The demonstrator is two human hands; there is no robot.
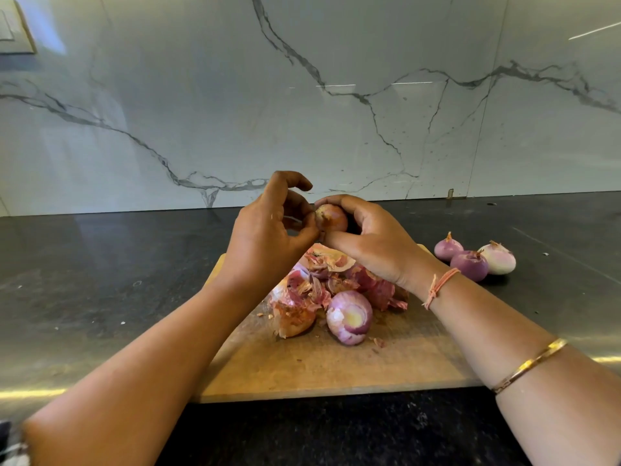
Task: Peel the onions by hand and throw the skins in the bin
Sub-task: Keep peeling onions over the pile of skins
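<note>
A small reddish onion [331, 217] is held above the pale wooden cutting board [336, 368] by the right hand [376, 243]; its tip is pinched by the left hand [265, 240]. On this board, pink papery skins [312, 284] are piled.

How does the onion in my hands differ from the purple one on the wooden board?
The held brownish-pink onion still wears dry papery skin; the purple-white onion on the wooden board shows bare flesh. The first is raised, gripped by the right hand and pinched by the left hand; the second lies untouched beside skins. Both are round.
</note>
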